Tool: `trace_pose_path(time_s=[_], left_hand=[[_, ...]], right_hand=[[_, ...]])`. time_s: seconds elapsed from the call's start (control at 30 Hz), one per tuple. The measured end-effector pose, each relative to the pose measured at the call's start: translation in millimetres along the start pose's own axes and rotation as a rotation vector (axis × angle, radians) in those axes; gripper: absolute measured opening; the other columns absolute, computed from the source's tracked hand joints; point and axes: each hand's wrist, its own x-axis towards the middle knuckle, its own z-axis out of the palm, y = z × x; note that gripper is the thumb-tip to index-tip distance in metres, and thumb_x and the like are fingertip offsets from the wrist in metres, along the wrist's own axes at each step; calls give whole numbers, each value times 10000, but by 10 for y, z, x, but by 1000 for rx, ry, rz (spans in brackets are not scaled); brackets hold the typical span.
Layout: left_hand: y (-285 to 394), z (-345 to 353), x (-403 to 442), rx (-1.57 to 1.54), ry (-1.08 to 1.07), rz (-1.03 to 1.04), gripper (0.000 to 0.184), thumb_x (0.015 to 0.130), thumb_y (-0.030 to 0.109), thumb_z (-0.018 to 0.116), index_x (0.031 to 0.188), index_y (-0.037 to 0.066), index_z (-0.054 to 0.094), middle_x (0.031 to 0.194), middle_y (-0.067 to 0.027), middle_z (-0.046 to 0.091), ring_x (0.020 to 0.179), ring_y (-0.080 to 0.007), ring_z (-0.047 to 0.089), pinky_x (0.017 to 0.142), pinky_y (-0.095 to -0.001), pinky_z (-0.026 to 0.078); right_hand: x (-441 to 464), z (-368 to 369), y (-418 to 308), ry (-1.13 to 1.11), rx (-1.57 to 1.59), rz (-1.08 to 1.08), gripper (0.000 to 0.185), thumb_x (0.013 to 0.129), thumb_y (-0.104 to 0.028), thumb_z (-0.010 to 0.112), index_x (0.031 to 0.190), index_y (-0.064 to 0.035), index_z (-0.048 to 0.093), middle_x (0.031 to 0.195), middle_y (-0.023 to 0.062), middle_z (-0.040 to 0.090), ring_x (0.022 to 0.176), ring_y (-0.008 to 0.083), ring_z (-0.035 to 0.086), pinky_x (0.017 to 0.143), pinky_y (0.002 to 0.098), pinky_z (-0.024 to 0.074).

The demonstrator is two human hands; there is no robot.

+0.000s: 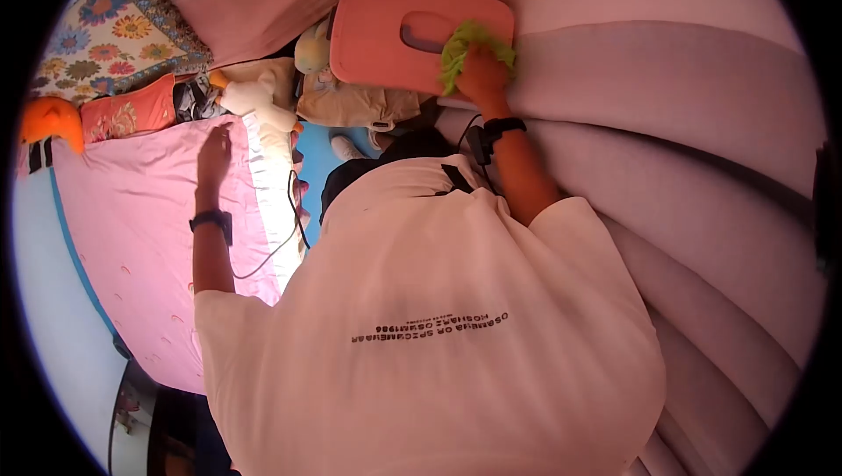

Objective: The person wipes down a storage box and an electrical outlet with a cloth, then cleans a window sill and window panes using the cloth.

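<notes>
Figure: My right hand [482, 77] bunches a green cloth [455, 53] against the right end of a pink plastic panel [373, 24], top centre of the frame.
Detail: The panel's rounded right edge lies just beside pale pink fabric folds [631, 81], leaving little room there; its surface left of the oval slot [418, 31] is bare. My right arm reaches up the frame, fingers closed on the cloth and partly hidden by it. My left hand [214, 156], left of centre, points upward with fingers extended and nothing visible in its grasp, near a white plush bird [254, 95]; I cannot tell whether it touches the pink bedding [132, 204] beneath. Blue flooring [318, 165] shows between the bedding and my white shirt [421, 266].
</notes>
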Motion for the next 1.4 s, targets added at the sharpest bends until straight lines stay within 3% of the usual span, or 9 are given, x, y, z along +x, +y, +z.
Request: trace_pose_path(time_s=[0.13, 0.2, 0.33, 0.47, 0.57, 0.77, 1.0, 1.17, 1.4], left_hand=[[984, 202, -99, -26, -370, 158, 388, 945, 81, 556, 1333, 92, 548, 1255, -141, 598, 1157, -354, 588, 937, -443, 509], [1330, 301, 56, -121, -299, 268, 399, 938, 100, 560, 1337, 94, 534, 1310, -137, 568, 1163, -369, 577, 953, -452, 516], [1800, 595, 594, -271, -92, 113, 451, 944, 109, 575, 1387, 82, 493, 1349, -163, 536, 1249, -363, 525, 1041, -446, 459], [2082, 705, 1181, -185, 127, 344, 530, 940, 108, 582, 1452, 72, 451, 1480, -150, 465, 1354, -398, 445, 1108, -457, 406], [2028, 890, 1334, -107, 45, 427, 564, 938, 136, 616, 1471, 66, 447, 1562, -148, 387, 1419, -382, 385, 1129, -433, 393], [2022, 953, 1339, -378, 15, 309, 564, 910, 133, 675, 1434, 30, 491, 1563, -162, 394, 1436, -341, 387, 1144, -398, 374], [1998, 1045, 1351, -445, 94, 258, 564, 868, 84, 707, 1404, 45, 536, 1519, -164, 456, 1394, -349, 442, 1099, -379, 419], [2033, 931, 1335, -621, -14, 97, 562, 873, 89, 703, 1413, 123, 553, 1538, -137, 444, 1404, -301, 442, 1086, -361, 423], [2090, 1110, 1199, -654, 128, 142, 549, 902, 80, 668, 1429, 71, 515, 1576, -135, 389, 1469, -344, 337, 1143, -405, 365]], right_hand=[[-134, 11, -450, -62, 228, -129, 604, 740, -344, 781, 1194, -36, 530, 1150, 193, 602, 931, 380, 666, 762, 480, 558], [-230, 36, -659, 61, 283, -397, 616, 726, -326, 783, 1205, -40, 525, 1156, 199, 597, 932, 388, 665, 766, 470, 562], [-317, -12, -631, -106, 353, -426, 623, 722, -314, 782, 1230, -60, 525, 1175, 188, 594, 1052, 381, 636, 844, 493, 537], [-414, 121, -61, -30, 104, 3, 620, 711, -270, 788, 1251, -115, 526, 1215, 155, 587, 1166, 377, 571, 880, 533, 483], [-351, 230, 465, -62, 97, 177, 620, 715, -263, 790, 1257, -104, 533, 1192, 161, 598, 1146, 375, 588, 881, 517, 496], [-329, 312, 275, -69, 70, 269, 614, 747, -280, 779, 1243, -30, 517, 1169, 203, 608, 1083, 363, 628, 855, 461, 542], [-231, -93, -1039, -277, 336, -198, 689, 678, -217, 768, 1271, -2, 489, 1191, 243, 571, 1051, 417, 620, 815, 490, 550], [-136, 41, -1221, 102, 515, -603, 553, 681, -160, 778, 1165, -65, 527, 1125, 173, 567, 1043, 381, 578, 844, 490, 471], [-466, 377, -186, 191, 341, -422, 632, 700, -217, 817, 1241, -66, 527, 1132, 184, 563, 1085, 408, 538, 881, 526, 427]])
